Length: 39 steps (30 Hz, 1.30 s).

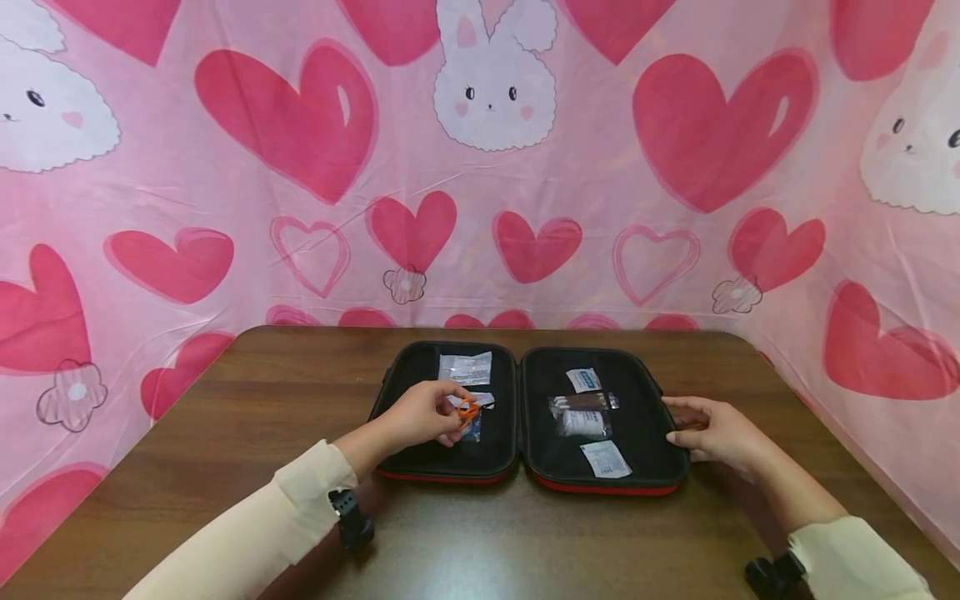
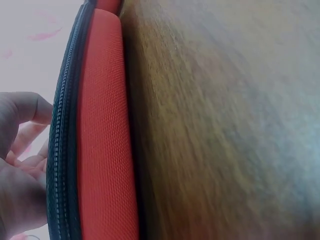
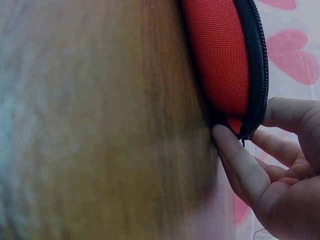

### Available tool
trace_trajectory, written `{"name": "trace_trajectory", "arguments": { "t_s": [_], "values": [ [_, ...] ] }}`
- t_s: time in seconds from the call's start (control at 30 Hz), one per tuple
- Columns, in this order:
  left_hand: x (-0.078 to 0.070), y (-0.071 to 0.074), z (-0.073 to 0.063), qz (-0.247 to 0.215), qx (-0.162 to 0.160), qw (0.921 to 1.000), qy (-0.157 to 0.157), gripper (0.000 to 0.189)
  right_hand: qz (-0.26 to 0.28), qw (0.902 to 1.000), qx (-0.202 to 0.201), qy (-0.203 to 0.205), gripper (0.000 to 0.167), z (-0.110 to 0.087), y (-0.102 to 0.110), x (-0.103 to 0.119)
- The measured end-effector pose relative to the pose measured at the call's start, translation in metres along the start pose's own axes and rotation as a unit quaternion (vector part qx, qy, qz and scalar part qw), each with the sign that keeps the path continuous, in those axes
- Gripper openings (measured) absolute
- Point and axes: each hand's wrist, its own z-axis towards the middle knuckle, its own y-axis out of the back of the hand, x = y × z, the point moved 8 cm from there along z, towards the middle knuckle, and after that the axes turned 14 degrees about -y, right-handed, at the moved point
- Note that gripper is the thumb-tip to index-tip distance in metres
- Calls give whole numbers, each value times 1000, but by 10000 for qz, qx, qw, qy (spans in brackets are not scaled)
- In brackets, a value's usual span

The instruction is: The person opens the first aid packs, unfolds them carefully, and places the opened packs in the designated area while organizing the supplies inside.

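A zip case (image 1: pixel 577 479) lies unfolded on the table, black inside with a red outer shell. Over its left half, my left hand (image 1: pixel 427 412) pinches a pair of small scissors by the orange handles (image 1: pixel 467 412). In the left wrist view the scissors are hidden; the case's red side (image 2: pixel 105 125) and zip stand in front of the left hand (image 2: pixel 22 165). At the case's right edge, my right hand (image 1: pixel 716 433) grips the rim. The right wrist view shows its fingers (image 3: pixel 237 152) around the zipped corner of the red case (image 3: pixel 220 55).
In the left half lie a clear packet (image 1: pixel 465 368) and a blue packet (image 1: pixel 471 430). The right half holds a small blue-white sachet (image 1: pixel 583 380), a pack of swabs (image 1: pixel 583 402), a wrapped white roll (image 1: pixel 583 423) and a white packet (image 1: pixel 606 459). Behind the wooden table (image 1: pixel 300 383) hangs a pink heart-print cloth (image 1: pixel 525 183).
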Motion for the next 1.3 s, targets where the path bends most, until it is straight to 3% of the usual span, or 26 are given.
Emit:
{"name": "trace_trajectory", "arguments": {
  "t_s": [0.17,0.53,0.83,1.0,1.3],
  "values": [
    [2,7,-7,-164,-59,9998,111,36,-48,10000,-27,4,71,-1,0,0],
    [3,27,-17,131,-441,9988,165,37,-24,10000,-29,53,71,0,1,-1],
    [10,45,-30,-348,-903,9951,199,28,-10,10000,-34,11,72,-2,1,1],
    [9,55,-39,-664,-989,9926,218,25,7,10000,-33,13,72,-1,1,0],
    [12,71,-56,-661,-1012,9920,352,26,107,9999,21,58,71,-1,0,-1]
  ]
}}
